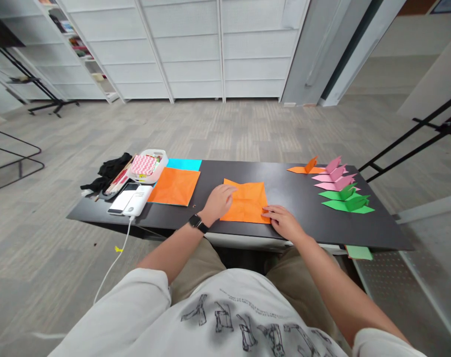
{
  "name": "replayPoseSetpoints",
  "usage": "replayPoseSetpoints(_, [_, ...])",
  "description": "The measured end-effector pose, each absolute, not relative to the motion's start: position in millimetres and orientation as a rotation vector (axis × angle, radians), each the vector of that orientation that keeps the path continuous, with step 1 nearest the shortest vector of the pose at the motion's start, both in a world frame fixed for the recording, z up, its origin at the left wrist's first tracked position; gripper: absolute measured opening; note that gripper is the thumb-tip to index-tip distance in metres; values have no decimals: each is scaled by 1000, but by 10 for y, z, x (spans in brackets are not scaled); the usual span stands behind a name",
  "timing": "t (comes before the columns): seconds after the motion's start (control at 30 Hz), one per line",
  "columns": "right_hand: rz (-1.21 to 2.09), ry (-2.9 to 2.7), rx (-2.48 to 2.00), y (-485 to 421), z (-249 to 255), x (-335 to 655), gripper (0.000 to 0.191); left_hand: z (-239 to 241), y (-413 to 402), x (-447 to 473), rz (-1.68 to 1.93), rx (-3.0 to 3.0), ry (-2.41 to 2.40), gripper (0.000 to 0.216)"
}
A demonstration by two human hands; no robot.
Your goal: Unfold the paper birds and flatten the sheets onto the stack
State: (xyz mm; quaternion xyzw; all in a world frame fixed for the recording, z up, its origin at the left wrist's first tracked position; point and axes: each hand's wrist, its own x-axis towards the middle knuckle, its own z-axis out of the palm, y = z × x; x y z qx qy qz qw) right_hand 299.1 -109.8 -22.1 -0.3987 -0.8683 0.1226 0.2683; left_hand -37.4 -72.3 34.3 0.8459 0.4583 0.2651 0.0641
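Observation:
An orange sheet of paper (248,201) with fold creases lies flat on the black table (295,198) in front of me. My left hand (218,201), a dark watch on its wrist, rests on the sheet's left edge. My right hand (283,220) pinches the sheet's near right corner with its fingertips. Neither hand lifts the paper off the table.
A stack of orange paper (174,186) over a cyan sheet (184,164) lies to the left. Beyond it are a white tray (149,165), a phone on a white power bank (130,199) and black cloth (111,171). Folded orange, pink and green paper shapes (339,186) line the right end.

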Motion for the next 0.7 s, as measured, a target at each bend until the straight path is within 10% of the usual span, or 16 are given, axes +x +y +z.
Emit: replayPoseSetpoints(0.7, [173,-2715,-1508,-424,-96,2489,75,-138,-536,-62,372,2637,1522,72])
